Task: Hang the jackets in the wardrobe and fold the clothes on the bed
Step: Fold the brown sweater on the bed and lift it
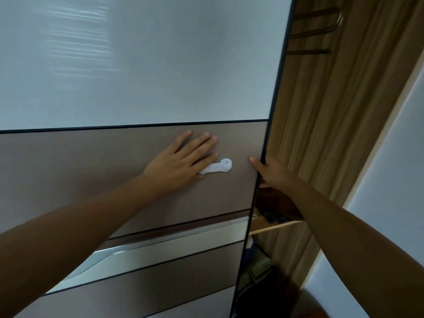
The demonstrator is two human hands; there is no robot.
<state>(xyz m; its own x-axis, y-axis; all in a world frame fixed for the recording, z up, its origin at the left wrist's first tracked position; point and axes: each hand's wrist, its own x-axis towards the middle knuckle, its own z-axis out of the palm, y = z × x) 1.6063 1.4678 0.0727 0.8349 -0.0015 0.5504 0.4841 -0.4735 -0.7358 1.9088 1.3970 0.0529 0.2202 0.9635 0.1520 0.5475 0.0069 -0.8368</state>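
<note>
The person's left hand (181, 159) lay flat, fingers straight, on the brown panel of the wardrobe door (103, 175), partly covering a white plastic piece (218, 168). At its 3 o'clock the right hand (269, 172) gripped the door's dark edge, thumb on the front and fingers curled behind. Past that edge the wardrobe (321, 134) stood open, with dark hangers (314, 33) at 1 o'clock and a shelf (275, 226) at 5.

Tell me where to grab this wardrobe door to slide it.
Grip the door by its right edge, from the open side: it stands free, so fingers wrap behind it, as the right hand does. The flat panel only lets the left hand press.
</note>
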